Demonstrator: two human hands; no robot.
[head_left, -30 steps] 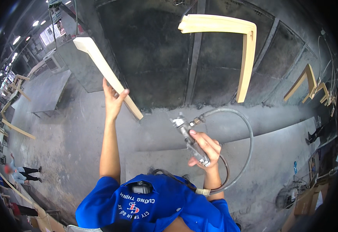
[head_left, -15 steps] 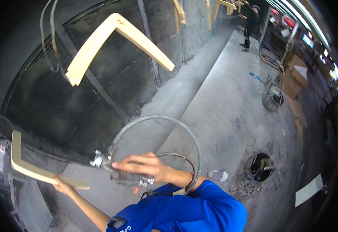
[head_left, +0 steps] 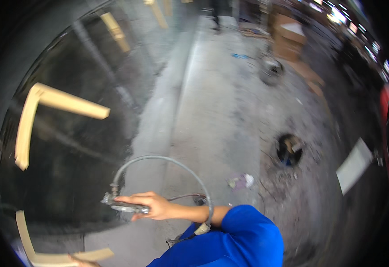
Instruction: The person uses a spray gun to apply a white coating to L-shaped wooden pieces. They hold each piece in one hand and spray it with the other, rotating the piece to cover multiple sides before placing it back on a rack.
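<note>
My right hand (head_left: 152, 205) is wrapped round a metal spray gun (head_left: 125, 206) that points left. A grey hose (head_left: 172, 161) loops up from the gun and back over my forearm. At the lower left edge, my left hand (head_left: 82, 261) grips one leg of a pale L-shaped wooden piece (head_left: 47, 259); only part of that hand shows. Another L-shaped wooden piece (head_left: 65, 102) hangs in front of the dark wall panel, above and left of the gun, apart from both hands.
More pale wooden pieces (head_left: 114, 31) hang farther along the wall. On the grey floor stand a round bucket (head_left: 289, 150) and a metal pot (head_left: 271, 71). A crumpled rag (head_left: 241, 181) lies nearby. Cardboard boxes (head_left: 288, 38) and a person's legs (head_left: 215, 15) are at the back.
The view has swung, so the hanging wooden piece now appears farther left and lower. My left hand and its piece sit lower, partly out of view. The spray gun has shifted slightly left.
</note>
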